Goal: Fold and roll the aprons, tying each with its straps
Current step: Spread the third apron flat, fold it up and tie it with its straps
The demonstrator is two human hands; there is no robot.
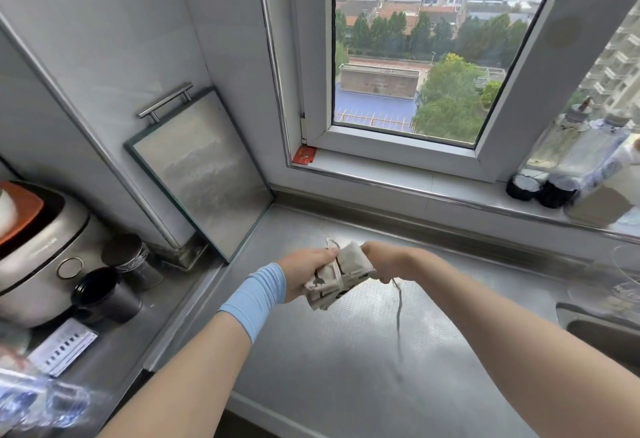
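A rolled beige apron (341, 273) with dark print is held in the air above the steel counter (346, 368). My left hand (304, 266), with a light blue band on the wrist, grips the roll from the left. A pale strap runs around its middle. My right hand (384, 261) is at the roll's right end and pinches a thin strap (399, 316) that dangles down toward the counter.
A framed board (204, 174) leans in the back left corner. A rice cooker (38, 250) and two dark cups (104, 295) stand at the left. Bottles (571, 160) line the window sill at right. A sink edge (595, 323) shows at the right.
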